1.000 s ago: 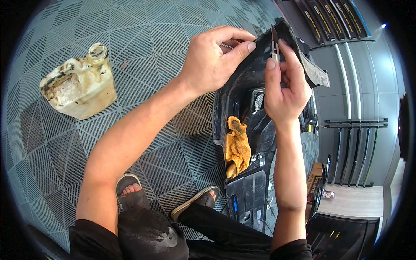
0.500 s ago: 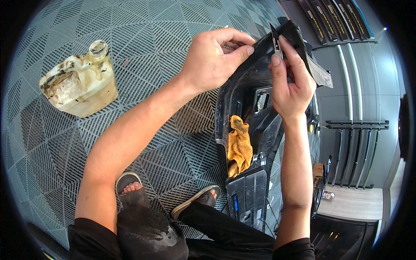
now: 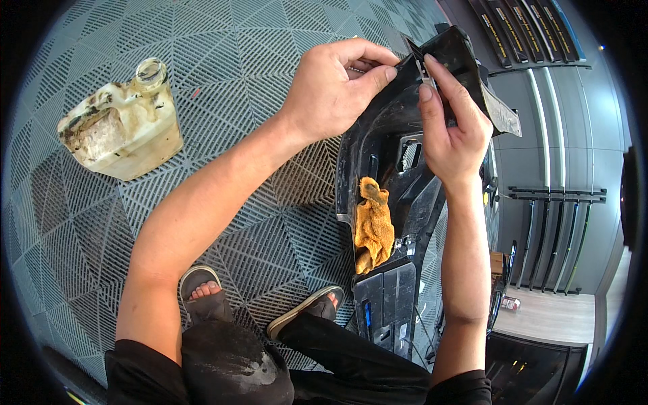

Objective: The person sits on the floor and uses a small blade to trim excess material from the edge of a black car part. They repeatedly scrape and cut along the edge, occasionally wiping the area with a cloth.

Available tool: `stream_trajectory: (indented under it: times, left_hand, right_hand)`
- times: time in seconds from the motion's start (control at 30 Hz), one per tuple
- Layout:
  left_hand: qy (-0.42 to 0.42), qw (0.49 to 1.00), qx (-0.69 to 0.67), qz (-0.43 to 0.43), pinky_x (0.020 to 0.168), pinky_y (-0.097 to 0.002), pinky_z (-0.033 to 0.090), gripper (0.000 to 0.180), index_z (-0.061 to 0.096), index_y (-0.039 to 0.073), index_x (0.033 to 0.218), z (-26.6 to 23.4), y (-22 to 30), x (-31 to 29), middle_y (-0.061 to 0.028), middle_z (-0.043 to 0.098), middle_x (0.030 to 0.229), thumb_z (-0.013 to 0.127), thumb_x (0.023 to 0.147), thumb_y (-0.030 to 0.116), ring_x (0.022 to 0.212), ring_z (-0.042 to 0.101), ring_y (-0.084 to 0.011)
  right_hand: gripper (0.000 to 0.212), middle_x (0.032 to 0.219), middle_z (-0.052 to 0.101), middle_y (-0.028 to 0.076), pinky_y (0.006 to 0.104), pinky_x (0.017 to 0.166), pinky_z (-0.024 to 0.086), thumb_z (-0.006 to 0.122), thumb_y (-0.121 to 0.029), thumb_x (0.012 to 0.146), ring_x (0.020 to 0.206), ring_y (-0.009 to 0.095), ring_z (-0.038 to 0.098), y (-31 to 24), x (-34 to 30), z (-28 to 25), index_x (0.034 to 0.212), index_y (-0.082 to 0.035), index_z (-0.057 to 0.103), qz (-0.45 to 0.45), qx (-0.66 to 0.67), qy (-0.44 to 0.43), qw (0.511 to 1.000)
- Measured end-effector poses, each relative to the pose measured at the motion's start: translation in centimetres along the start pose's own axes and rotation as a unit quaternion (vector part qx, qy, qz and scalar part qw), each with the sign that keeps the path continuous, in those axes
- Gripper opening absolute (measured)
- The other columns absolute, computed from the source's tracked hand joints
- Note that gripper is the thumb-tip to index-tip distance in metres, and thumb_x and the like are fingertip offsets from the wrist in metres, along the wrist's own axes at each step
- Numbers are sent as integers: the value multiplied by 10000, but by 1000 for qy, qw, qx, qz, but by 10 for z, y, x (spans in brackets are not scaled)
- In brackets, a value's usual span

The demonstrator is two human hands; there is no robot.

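Note:
A large black plastic car panel (image 3: 388, 125), probably a bumper, stretches in front of me on the right. My left hand (image 3: 327, 88) pinches with thumb and forefinger at its far left edge; what lies between the fingertips is too small to make out. In my right hand (image 3: 455, 135), a slim utility knife (image 3: 420, 67) is gripped between thumb and forefinger. Its pointed blade tilts up and left, close to the panel's edge just right of my left fingertips. Whether the blade touches the panel I cannot tell. An orange cloth (image 3: 374, 229) lies crumpled on the panel nearer me.
On the grey slatted floor tiles (image 3: 229, 169), a stained, yellowish plastic tank (image 3: 128, 131) lies at the left. My sandalled feet are below. Along the right wall hang long thin strips on a rack (image 3: 557, 196), with flat dark boxes (image 3: 523, 30) farther up.
My right hand has shifted slightly left, bringing the knife closer to my left fingertips and the panel's edge. My left hand stays almost in place.

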State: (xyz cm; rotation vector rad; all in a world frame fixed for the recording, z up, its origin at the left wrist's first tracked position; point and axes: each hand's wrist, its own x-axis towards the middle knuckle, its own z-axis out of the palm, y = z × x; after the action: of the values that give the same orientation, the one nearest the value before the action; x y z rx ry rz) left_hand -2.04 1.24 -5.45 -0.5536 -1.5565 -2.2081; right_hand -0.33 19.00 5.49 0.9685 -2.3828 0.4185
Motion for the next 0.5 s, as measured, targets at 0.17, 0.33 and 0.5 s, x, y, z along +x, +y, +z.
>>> stream_trajectory:
  times: [0.17, 0.33, 0.5]
  left_hand:
    - [-4, 1000, -8, -7, 912, -303, 638, 224, 762, -25, 1222, -2, -2, -3, -118, 808, 1111, 768, 1024, 80, 1000, 776, -166]
    - [-35, 998, 52, -28, 923, -310, 635, 242, 762, -27, 1225, -10, -9, -14, -109, 804, 1121, 780, 1013, 87, 1027, 772, -168]
    - [-51, 995, -5, -84, 946, -311, 630, 270, 748, -34, 1255, -9, -18, -18, -113, 798, 1129, 779, 1011, 76, 1056, 765, -173]
  right_hand:
    - [376, 1102, 823, 160, 311, 813, 624, 774, 10, 949, 901, 228, 811, -5, -5, -1, 1320, -50, 773, 17, -3, -9, 1000]
    - [383, 1103, 816, 166, 317, 803, 624, 776, 14, 944, 897, 233, 809, -12, -12, -3, 1322, -49, 769, 20, -10, -20, 1000]
    - [385, 1061, 815, 149, 318, 767, 619, 780, 3, 942, 854, 240, 801, 1, -14, 4, 1320, -66, 770, -49, -18, -9, 999]
